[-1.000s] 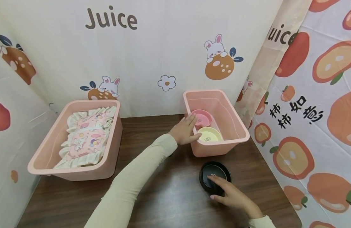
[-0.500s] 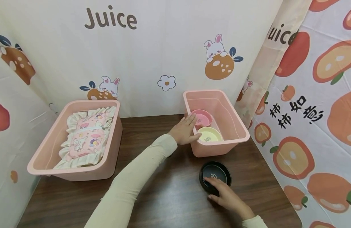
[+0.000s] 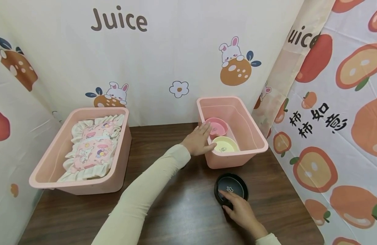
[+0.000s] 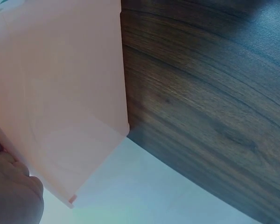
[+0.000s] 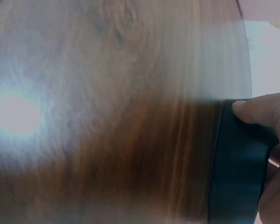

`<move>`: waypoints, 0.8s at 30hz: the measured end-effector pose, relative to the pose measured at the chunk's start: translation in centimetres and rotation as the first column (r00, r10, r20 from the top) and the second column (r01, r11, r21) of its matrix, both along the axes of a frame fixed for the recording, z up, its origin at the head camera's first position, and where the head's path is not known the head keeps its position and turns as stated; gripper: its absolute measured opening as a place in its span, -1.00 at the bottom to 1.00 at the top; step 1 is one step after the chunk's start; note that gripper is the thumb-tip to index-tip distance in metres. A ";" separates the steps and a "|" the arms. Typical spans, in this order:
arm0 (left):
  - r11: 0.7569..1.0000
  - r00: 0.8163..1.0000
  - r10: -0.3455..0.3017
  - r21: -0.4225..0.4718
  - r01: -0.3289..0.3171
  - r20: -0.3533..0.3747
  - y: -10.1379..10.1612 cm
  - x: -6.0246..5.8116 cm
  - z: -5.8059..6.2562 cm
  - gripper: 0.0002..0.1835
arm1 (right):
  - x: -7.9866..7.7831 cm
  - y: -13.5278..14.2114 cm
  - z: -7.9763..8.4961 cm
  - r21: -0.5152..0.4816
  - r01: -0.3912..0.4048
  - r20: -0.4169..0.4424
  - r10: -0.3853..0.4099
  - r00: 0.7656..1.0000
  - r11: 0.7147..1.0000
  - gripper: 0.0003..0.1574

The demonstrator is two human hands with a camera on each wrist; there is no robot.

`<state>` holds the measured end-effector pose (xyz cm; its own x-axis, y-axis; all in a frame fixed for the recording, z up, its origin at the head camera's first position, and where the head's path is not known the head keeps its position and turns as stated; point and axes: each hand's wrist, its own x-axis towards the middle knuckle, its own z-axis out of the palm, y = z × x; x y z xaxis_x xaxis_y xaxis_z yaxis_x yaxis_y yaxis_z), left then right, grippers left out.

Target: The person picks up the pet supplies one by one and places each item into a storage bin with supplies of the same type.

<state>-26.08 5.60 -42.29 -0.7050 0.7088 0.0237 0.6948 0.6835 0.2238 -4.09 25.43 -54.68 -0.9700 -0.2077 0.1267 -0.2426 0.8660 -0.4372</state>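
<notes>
My left hand (image 3: 200, 140) rests on the left rim of the right-hand pink bin (image 3: 255, 137), its fingers laid straight across the edge. Inside that bin sit a pink bowl (image 3: 217, 128) and a pale yellow bowl (image 3: 226, 144). On the table just in front is a black pet bowl (image 3: 233, 186) with a white paw print. My right hand (image 3: 241, 209) pinches its near rim. In the right wrist view the thumb (image 5: 254, 109) lies against the black bowl's outer wall (image 5: 238, 172); some of the fingers are hidden.
Another pink bin (image 3: 122, 149) stands at the left, holding a folded pink printed cloth bundle (image 3: 93, 148) with cream ruffles. A printed curtain (image 3: 164, 61) hangs behind the brown wooden table (image 3: 176, 217). More printed cloth (image 3: 335, 143) lines the right side.
My right hand has moved left and closed its thumb and fingers on the black pet bowl's near rim. The bowl and my left hand have stayed in place.
</notes>
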 end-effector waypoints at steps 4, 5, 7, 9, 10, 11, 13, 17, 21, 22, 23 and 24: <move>1.000 1.000 0.004 0.000 -0.004 0.001 -0.1 0.1 0.0 -0.12 | 0.1 -0.3 -0.1 -0.027 0.029 -0.010 -0.029 1.000 0.999 -0.28; 1.000 1.000 0.005 0.002 -0.005 0.002 -0.1 0.1 0.0 -0.12 | 0.1 -0.3 -0.1 -0.039 0.035 -0.014 -0.035 0.999 0.999 -0.29; 1.000 1.000 0.005 0.003 -0.005 0.001 -0.1 0.1 0.0 -0.12 | 0.1 -0.4 -0.1 -0.051 0.044 -0.027 -0.045 0.999 0.998 -0.30; 1.000 1.000 0.005 0.002 -0.005 0.002 -0.1 0.1 0.0 -0.12 | 0.1 -0.5 -0.1 -0.060 0.051 -0.035 -0.054 0.998 0.997 -0.31; 1.000 1.000 0.005 0.002 -0.005 0.004 -0.1 0.1 0.1 -0.12 | 0.1 -0.5 -0.1 -0.064 0.055 -0.035 -0.057 0.998 0.996 -0.31; 1.000 1.000 0.005 0.001 -0.005 0.007 -0.1 0.1 0.1 -0.11 | 0.1 -0.5 -0.1 -0.069 0.058 -0.036 -0.060 0.998 0.996 -0.32; 1.000 1.000 0.003 -0.002 -0.003 0.009 0.0 0.2 0.1 -0.11 | 0.2 -0.6 -0.1 -0.074 0.060 -0.036 -0.063 0.997 0.995 -0.32; 1.000 1.000 0.001 0.004 -0.001 0.009 0.0 0.1 0.0 -0.12 | 0.3 -0.6 -0.1 -0.077 0.053 -0.066 -0.058 0.996 0.996 -0.32; 1.000 1.000 0.001 0.008 -0.001 -0.007 0.0 0.0 -0.1 -0.13 | 0.3 -0.5 0.4 -0.088 0.038 -0.118 -0.048 0.992 0.995 -0.33; 1.000 1.000 0.001 0.010 -0.001 -0.009 0.0 0.0 -0.1 -0.13 | 0.4 -0.5 0.6 -0.099 0.034 -0.125 -0.047 0.991 0.995 -0.33; 1.000 1.000 -0.001 0.010 0.001 -0.012 0.0 -0.1 -0.2 -0.13 | 0.4 -0.4 0.8 -0.113 0.034 -0.118 -0.048 0.992 0.993 -0.33; 1.000 1.000 -0.002 0.014 0.002 -0.015 0.0 -0.1 -0.2 -0.13 | 0.4 -0.3 1.0 -0.130 0.033 -0.107 -0.047 0.993 0.991 -0.34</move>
<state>-26.18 5.56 -42.49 -0.7029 0.7099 0.0440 0.6996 0.6788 0.2231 -3.66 25.13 -53.64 -0.9559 -0.1443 0.2559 -0.2615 0.8148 -0.5174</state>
